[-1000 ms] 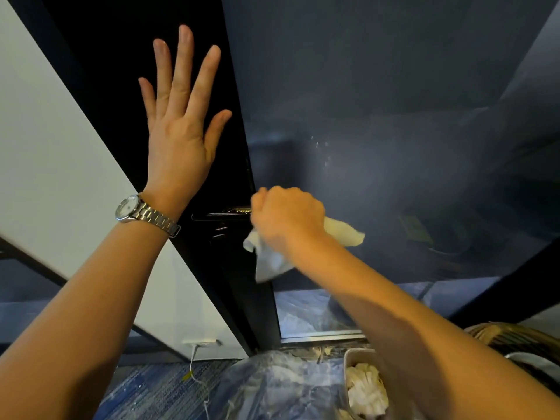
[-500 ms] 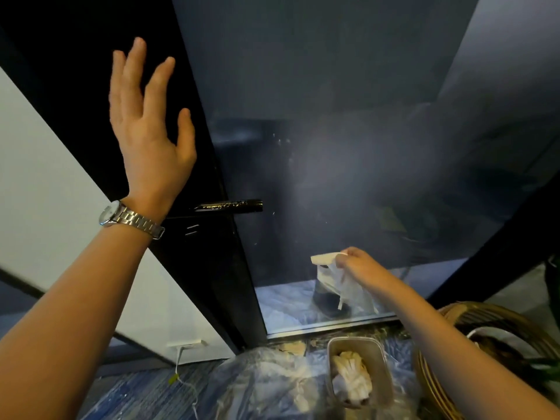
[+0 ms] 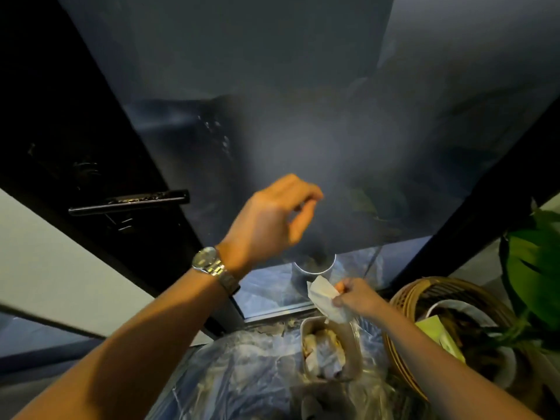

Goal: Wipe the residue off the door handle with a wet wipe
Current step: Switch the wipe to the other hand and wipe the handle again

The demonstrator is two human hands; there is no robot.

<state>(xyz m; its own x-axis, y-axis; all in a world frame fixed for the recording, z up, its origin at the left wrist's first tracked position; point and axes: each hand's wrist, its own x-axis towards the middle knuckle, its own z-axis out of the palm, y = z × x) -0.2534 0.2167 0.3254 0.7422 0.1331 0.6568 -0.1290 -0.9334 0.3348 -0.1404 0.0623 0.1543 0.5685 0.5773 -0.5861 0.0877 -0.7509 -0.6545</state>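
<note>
— While specks dot the door handle point(image 3: 128, 201), up at left, where's the wet wipe point(image 3: 324, 295)?
— Pinched in the right grip point(image 3: 360, 297), low over the tub point(image 3: 357, 350); left grip point(image 3: 272, 219) loosely curled, empty. I'd refold it clean, then rub along the bar.
</note>
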